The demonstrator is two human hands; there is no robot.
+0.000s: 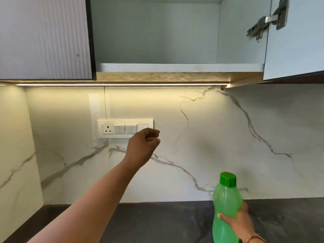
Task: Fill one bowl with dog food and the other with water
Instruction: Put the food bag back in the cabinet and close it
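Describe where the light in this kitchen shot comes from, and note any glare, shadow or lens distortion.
Head view: a warm LED strip under the cabinet washes the marble backsplash yellow, with glare near the switch panel; a soft shadow sits right of the raised left hand; the wide-angle lens tilts the open cabinet door.

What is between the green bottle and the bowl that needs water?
That cannot be judged: no bowl is in view. The right hand holds the capped green bottle upright over the dark counter. The left hand is raised near the switch panel, apart from the bottle.
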